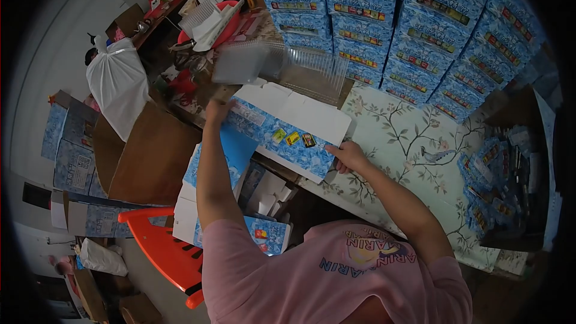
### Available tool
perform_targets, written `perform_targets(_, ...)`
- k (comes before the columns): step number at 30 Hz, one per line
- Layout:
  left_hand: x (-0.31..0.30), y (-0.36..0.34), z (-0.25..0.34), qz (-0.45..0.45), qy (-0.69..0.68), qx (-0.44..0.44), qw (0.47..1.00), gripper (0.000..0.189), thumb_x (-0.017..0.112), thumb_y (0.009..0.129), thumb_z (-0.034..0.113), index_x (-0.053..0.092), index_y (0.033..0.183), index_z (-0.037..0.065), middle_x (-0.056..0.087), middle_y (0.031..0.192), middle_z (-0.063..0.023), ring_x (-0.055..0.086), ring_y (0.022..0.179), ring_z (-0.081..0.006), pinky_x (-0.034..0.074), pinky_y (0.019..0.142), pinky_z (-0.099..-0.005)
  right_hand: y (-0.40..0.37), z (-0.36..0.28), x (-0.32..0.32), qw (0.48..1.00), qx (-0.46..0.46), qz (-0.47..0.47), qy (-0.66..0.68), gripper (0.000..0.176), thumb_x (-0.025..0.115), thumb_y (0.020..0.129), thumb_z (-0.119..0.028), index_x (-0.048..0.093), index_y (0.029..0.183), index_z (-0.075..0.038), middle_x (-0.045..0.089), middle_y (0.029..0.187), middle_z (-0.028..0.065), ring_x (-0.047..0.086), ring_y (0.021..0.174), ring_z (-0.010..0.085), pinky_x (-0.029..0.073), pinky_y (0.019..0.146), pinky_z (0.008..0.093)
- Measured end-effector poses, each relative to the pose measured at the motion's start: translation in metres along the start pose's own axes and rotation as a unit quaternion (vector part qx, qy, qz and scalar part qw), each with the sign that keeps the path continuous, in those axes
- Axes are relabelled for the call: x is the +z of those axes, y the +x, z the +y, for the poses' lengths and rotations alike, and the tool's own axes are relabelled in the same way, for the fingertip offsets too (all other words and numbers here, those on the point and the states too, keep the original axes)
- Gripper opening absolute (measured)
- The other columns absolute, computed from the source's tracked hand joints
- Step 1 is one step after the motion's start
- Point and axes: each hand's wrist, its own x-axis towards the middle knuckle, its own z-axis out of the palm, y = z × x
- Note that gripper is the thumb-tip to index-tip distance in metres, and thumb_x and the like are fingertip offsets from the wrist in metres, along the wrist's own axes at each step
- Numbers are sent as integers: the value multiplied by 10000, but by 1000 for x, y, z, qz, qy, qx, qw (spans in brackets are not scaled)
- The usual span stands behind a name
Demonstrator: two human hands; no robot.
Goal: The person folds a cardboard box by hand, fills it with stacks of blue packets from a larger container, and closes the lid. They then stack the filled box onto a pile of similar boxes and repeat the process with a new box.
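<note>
In front of me is a printed cardboard box [265, 133] with an icy blue pattern, small pictures of yellow and dark packs, and white flaps spread out. My left hand [217, 110] is closed on its far left end, the fingers partly hidden behind the cardboard. My right hand [348, 157] pinches its right end, thumb on the printed side. Just beyond the box lie clear plastic trays [315, 72] on the table. Under my left forearm are more blue and white cartons [237, 147], stacked low beside the table edge.
Tall stacks of blue boxes [363, 18] line the table's far side. On the right, an open carton [549, 168] holds many small blue packets [489, 168]. A floral tablecloth [414, 144] covers the table. An orange chair [159, 246] and brown carton [159, 156] stand at left.
</note>
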Motion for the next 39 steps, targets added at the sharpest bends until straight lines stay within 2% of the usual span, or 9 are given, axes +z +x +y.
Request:
perform_targets(10, -6, -33, 10, 26, -149, 58, 987, 337, 673, 756, 304, 672, 896, -3, 640, 693, -123, 613, 649, -209, 458, 621, -357, -25, 10, -12, 995, 30, -32, -87, 654, 493, 830, -580, 569, 642, 42, 584, 534, 127, 565, 397, 179, 427, 334, 296)
perform_targets(13, -3, -62, 42, 50, 22, 161, 985, 334, 669, 776, 267, 657, 981, 3, 637, 731, -96, 582, 673, -142, 454, 616, -317, -34, 22, -17, 997, 38, 2, -63, 646, 491, 835, -572, 569, 639, 39, 588, 539, 128, 563, 395, 177, 428, 334, 298)
perform_targets(17, -15, -76, 64, -75, -286, 180, 938, 288, 637, 826, 196, 633, 1016, -20, 625, 780, -54, 545, 712, -99, 443, 621, -269, -43, 36, -26, 997, 57, 20, -50, 654, 473, 838, -584, 568, 602, 18, 593, 543, 120, 561, 398, 171, 417, 326, 303)
perform_targets(23, -45, -99, 100, -78, -270, 197, 939, 242, 601, 863, 165, 631, 960, -55, 617, 775, -22, 539, 695, -80, 437, 622, -240, -59, 12, -27, 943, 80, 20, -323, 597, 467, 859, -541, 615, 653, 0, 605, 574, 110, 591, 482, 202, 477, 491, 347)
perform_targets(25, -50, -106, 112, -69, -266, 191, 942, 238, 602, 863, 166, 634, 943, -56, 619, 773, -20, 540, 684, -78, 438, 620, -233, -66, 1, -25, 877, -110, 161, -439, 510, 501, 856, -494, 619, 699, -23, 618, 629, 89, 613, 563, 213, 481, 557, 360)
perform_targets(29, -75, -154, 155, -145, -407, 175, 885, 224, 614, 861, 174, 642, 916, -42, 625, 768, -24, 540, 658, -63, 440, 594, -222, -79, -50, -21, 877, -378, 295, -11, 319, 637, 824, -321, 553, 900, -22, 596, 617, 95, 592, 529, 194, 460, 495, 325)
perform_targets(35, -67, -192, 205, -162, -483, 271, 817, 181, 616, 859, 141, 642, 950, -14, 639, 789, -11, 564, 630, -68, 446, 546, -204, -117, -83, -56, 951, -202, 21, 234, 256, 587, 879, -273, 515, 967, -43, 575, 608, 58, 539, 483, 113, 414, 451, 242)
perform_targets(37, -76, -226, 231, 110, -235, 422, 869, 147, 615, 835, 70, 645, 962, 4, 666, 837, -45, 618, 667, -120, 483, 572, -240, -135, -74, -67, 928, -243, 52, 279, 227, 565, 892, -254, 517, 969, -46, 581, 631, 62, 550, 504, 122, 430, 467, 251)
perform_targets(39, -79, -266, 259, 134, -198, 530, 814, 183, 609, 797, 23, 642, 976, 8, 669, 876, -69, 637, 701, -160, 500, 598, -262, -151, -50, -75, 901, -279, 85, 322, 199, 543, 905, -236, 518, 971, -49, 587, 654, 65, 560, 524, 131, 446, 484, 259)
